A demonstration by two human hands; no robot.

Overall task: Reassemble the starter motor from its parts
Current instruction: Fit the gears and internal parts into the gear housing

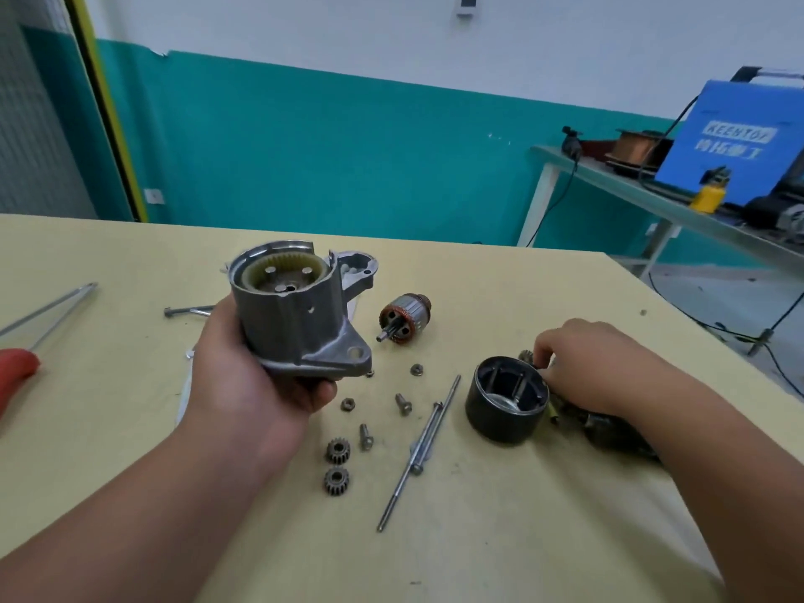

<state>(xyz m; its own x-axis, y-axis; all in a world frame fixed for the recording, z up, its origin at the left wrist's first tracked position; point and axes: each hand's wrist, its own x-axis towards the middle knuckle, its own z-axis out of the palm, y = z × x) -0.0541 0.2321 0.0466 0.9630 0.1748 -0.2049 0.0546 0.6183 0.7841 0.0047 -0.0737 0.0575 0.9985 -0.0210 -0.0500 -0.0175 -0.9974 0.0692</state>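
Observation:
My left hand [243, 380] grips the grey aluminium starter housing [300, 315] above the table, its open end up, showing the cream ring gear and carrier pins. My right hand [600, 367] reaches behind the black field casing [504, 400] and pinches a small planet gear [527, 356]. The armature [404, 317] lies in the middle of the table. Two more planet gears [337, 465] lie near the front, beside two long through bolts [424, 446], screws [403, 403] and nuts [417, 369].
The yellow table [478, 537] carries a red-handled tool [17, 369] at the left edge, a bolt [187, 311] and a dark part [609, 428] under my right forearm. A second bench with a blue welder [735, 137] stands at the right rear.

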